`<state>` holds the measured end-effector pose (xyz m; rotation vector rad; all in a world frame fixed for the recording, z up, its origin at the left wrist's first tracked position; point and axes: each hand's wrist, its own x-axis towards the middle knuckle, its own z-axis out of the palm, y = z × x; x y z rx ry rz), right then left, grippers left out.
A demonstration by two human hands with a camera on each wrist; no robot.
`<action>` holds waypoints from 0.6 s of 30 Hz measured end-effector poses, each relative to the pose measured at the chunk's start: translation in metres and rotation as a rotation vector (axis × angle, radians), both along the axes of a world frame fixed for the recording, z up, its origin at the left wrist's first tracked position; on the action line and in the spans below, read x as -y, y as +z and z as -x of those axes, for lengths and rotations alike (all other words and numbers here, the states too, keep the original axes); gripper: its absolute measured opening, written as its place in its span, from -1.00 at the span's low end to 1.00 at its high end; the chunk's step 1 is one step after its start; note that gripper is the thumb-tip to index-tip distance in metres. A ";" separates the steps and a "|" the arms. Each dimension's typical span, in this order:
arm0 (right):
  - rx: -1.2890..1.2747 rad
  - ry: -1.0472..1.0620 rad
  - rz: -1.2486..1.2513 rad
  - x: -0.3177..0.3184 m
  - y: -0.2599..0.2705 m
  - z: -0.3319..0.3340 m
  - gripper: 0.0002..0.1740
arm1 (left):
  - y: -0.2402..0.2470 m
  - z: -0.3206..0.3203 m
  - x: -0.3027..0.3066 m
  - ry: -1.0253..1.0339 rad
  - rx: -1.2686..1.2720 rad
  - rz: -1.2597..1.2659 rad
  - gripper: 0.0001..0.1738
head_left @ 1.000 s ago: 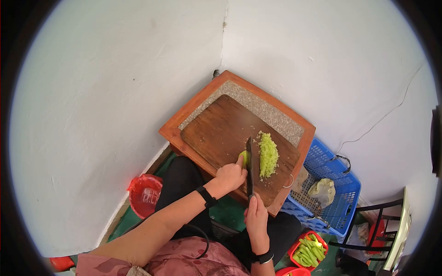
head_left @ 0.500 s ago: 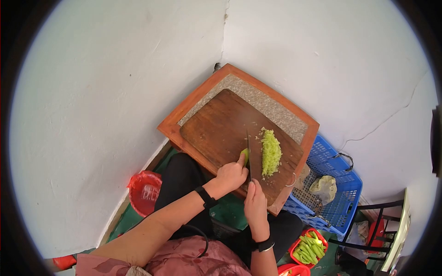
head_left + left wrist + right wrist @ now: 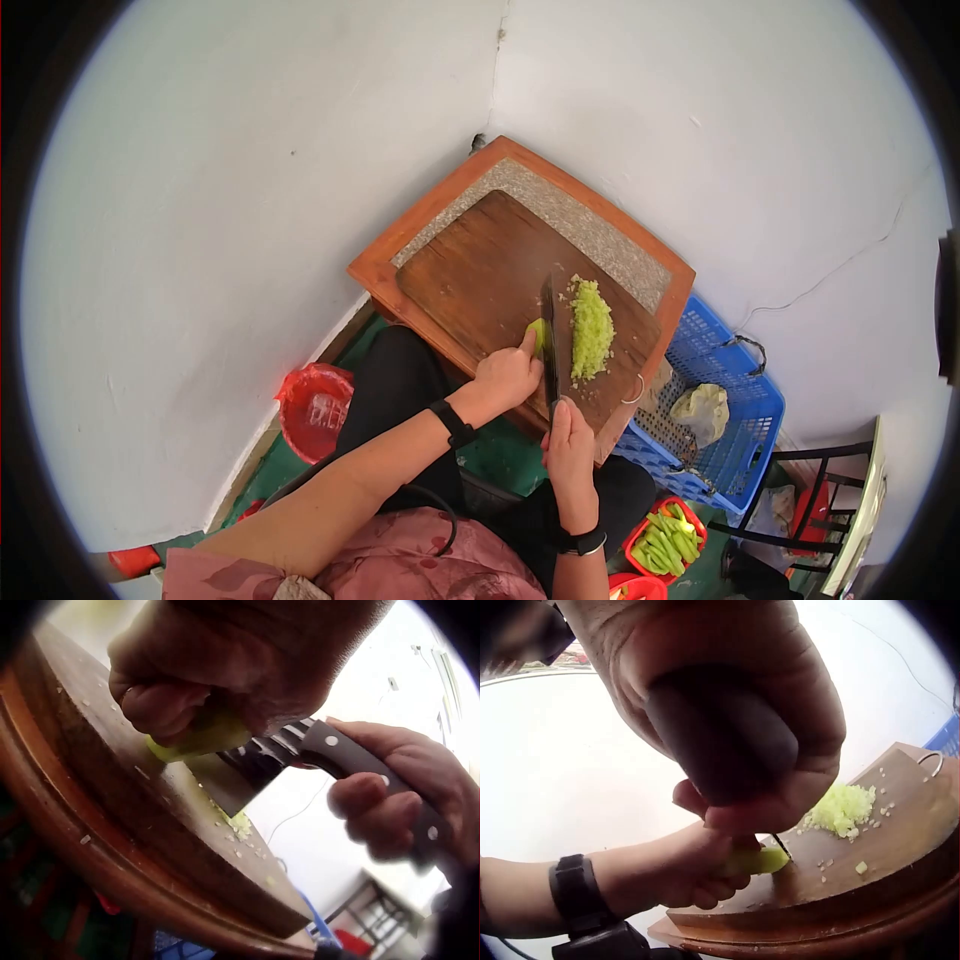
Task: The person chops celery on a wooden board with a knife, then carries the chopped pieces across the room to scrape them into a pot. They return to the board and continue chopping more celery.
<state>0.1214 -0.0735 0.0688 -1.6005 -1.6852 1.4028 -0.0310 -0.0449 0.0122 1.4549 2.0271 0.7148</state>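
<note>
My left hand (image 3: 507, 378) holds a pale green piece of vegetable (image 3: 202, 742) down on the dark wooden cutting board (image 3: 470, 265), its fingers curled round the piece in the left wrist view. Just right of it my right hand (image 3: 572, 450) grips a cleaver by its dark riveted handle (image 3: 352, 754). The cleaver's blade (image 3: 548, 325) stands on edge, pointing away from me, close against the vegetable's side. A mound of finely chopped green vegetable (image 3: 592, 335) lies to the right of the blade, with small bits scattered round it.
The board lies on a small wood-rimmed table (image 3: 605, 195) in a wall corner. A blue plastic basket (image 3: 755, 440) with a bag stands at the right. Green vegetable pieces fill a red container (image 3: 668, 540) below. A red-lined bin (image 3: 315, 410) is at the left.
The cleaver blade tilts one way and back upright beside the vegetable. My right hand shifts slightly, while my left keeps its hold. The head view moves a little.
</note>
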 end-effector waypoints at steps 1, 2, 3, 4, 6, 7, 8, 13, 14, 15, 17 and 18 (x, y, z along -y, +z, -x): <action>0.008 -0.010 0.007 0.002 0.003 -0.001 -0.53 | 0.000 0.001 -0.001 -0.002 0.002 0.002 -0.36; 0.016 -0.018 0.016 0.005 0.006 -0.002 -0.53 | 0.001 0.001 -0.001 -0.002 0.003 0.005 -0.36; 0.024 -0.022 0.025 0.006 0.007 -0.002 -0.54 | 0.001 0.001 -0.001 -0.007 -0.001 0.011 -0.36; 0.014 -0.003 -0.005 0.008 0.003 -0.004 -0.53 | 0.000 0.002 -0.001 -0.011 -0.004 0.018 -0.36; 0.000 0.037 -0.063 0.013 -0.007 -0.008 -0.51 | -0.002 0.002 -0.001 -0.009 -0.005 0.014 -0.36; 0.006 0.032 -0.052 0.014 -0.008 -0.009 -0.51 | -0.004 0.002 -0.001 -0.007 -0.004 0.003 -0.36; 0.012 0.025 -0.041 0.014 -0.006 -0.010 -0.51 | -0.005 0.001 -0.001 -0.005 -0.004 -0.009 -0.36; 0.076 0.069 -0.065 0.011 -0.006 -0.009 -0.53 | -0.004 0.002 -0.001 -0.013 0.014 -0.012 -0.36; 0.107 0.081 -0.078 0.007 -0.004 -0.007 -0.55 | -0.005 0.002 -0.002 -0.014 0.017 -0.031 -0.35; 0.137 0.094 -0.089 0.003 -0.002 -0.004 -0.56 | -0.006 0.002 -0.002 -0.008 0.018 -0.024 -0.36; 0.119 0.104 -0.165 -0.011 -0.022 -0.001 -0.57 | -0.009 0.002 -0.003 0.005 0.018 -0.012 -0.37; 0.108 0.107 -0.183 -0.019 -0.030 0.000 -0.56 | -0.008 0.001 -0.002 0.001 0.015 -0.015 -0.37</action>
